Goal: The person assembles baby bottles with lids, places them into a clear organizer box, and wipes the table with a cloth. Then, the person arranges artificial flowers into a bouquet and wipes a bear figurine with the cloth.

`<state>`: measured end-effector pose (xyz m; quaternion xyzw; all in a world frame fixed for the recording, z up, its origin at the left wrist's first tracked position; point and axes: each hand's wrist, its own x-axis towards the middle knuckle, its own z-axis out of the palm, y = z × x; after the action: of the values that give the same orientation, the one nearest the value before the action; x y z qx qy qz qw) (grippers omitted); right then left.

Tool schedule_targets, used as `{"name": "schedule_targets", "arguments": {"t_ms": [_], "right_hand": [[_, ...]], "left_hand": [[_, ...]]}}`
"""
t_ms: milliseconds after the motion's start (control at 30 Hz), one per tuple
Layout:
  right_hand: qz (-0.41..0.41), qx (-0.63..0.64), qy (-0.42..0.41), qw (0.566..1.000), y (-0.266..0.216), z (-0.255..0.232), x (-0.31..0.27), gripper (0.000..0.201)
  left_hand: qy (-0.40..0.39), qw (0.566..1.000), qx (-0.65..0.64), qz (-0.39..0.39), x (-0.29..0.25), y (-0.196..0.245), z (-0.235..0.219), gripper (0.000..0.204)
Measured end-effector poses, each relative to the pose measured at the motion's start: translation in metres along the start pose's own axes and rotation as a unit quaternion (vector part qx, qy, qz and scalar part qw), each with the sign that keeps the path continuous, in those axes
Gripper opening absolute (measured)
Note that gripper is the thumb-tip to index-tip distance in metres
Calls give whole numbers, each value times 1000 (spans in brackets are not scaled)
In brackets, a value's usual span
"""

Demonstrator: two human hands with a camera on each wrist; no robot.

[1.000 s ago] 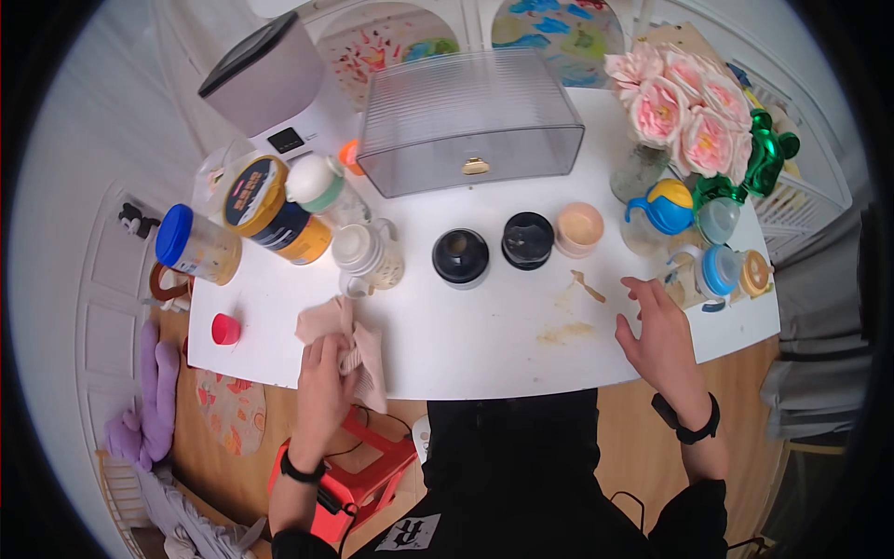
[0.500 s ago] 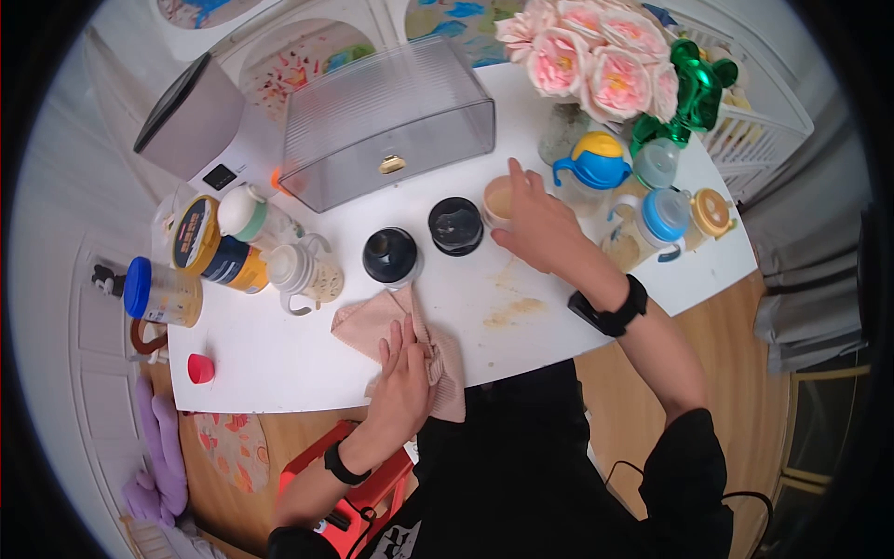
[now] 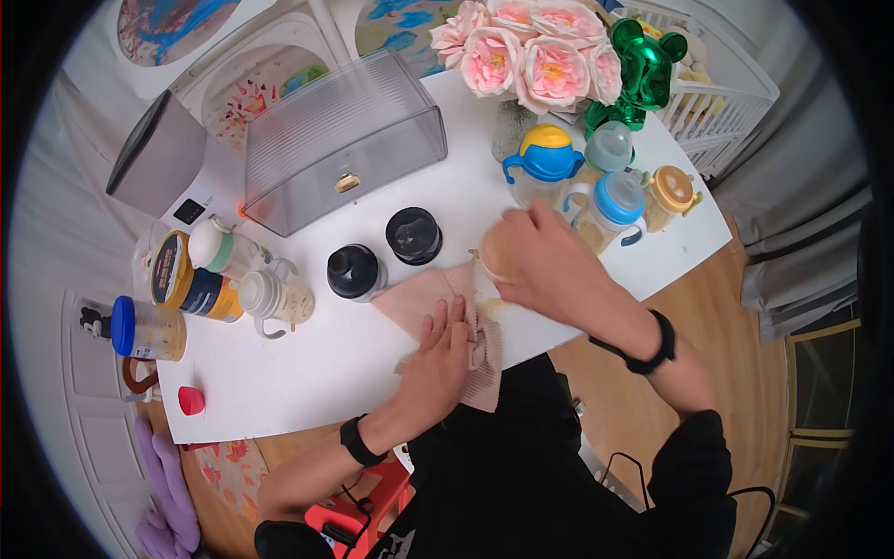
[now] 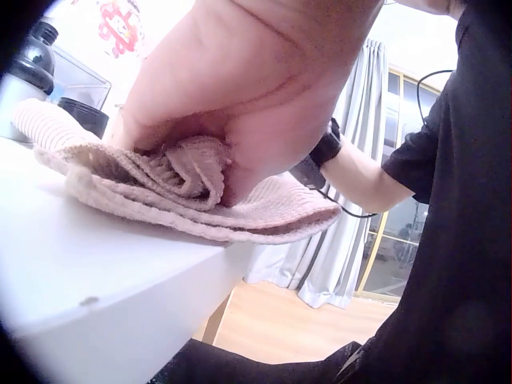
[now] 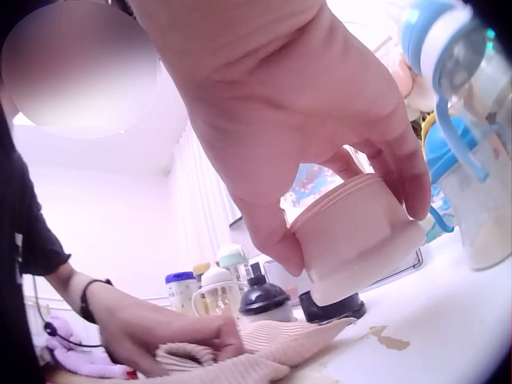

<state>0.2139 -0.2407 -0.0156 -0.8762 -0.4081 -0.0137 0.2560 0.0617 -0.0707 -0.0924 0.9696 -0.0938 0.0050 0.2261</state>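
So we're clamping our right hand [image 3: 549,265] round the tilted pink cup [image 5: 352,232] under its palm, now holding it off the counter [image 3: 270,391] unlike before, while we're pressing the cloth [image 3: 484,373] with our left hand's [image 3: 433,359] extended fingers.

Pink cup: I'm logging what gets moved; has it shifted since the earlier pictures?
Yes: the right hand holds the pink cup farther right of the short black container and nearer the person.
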Motion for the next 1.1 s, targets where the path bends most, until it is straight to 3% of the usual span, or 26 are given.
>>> {"name": "schedule_targets", "arguments": {"t_ms": [67,133,200,333,400,433,500,533,600,667,733,967,1100], "right_hand": [[47,53,-68,995,-10,-34,-30,67],[96,61,-135,984,-13,-56,-59,67],[98,24,-236,967,-10,-70,-89,69],[164,111,-299,933,9,-46,-142,71],[253,111,-255,927,24,-9,-168,75],[258,112,-253,926,32,11,-178,75],[323,120,-143,928,49,48,-194,79],[326,121,-142,927,54,61,-197,79],[338,145,-59,928,58,82,-200,83],[327,141,-34,934,57,90,-195,83],[309,138,-2,941,58,96,-191,84],[295,178,64,937,57,89,-172,81],[324,202,102,918,58,97,-179,68]], "left_hand": [[-8,1000,3,22,8,-2,0,78],[-13,997,-75,14,16,-10,-2,83],[-16,998,-56,13,21,-16,-6,89],[-31,999,-7,-13,33,-21,-14,105],[-60,998,16,-2,40,-21,-16,108],[-84,996,40,6,42,-20,-17,112],[-91,995,36,30,45,-19,-15,110],[-96,994,33,50,45,-18,-14,108],[-88,994,27,64,46,-16,-3,107],[-79,994,21,79,47,-8,3,107],[-70,993,13,91,49,4,7,91],[-44,990,33,131,61,38,39,68],[-40,989,20,142,72,64,57,61]]}}
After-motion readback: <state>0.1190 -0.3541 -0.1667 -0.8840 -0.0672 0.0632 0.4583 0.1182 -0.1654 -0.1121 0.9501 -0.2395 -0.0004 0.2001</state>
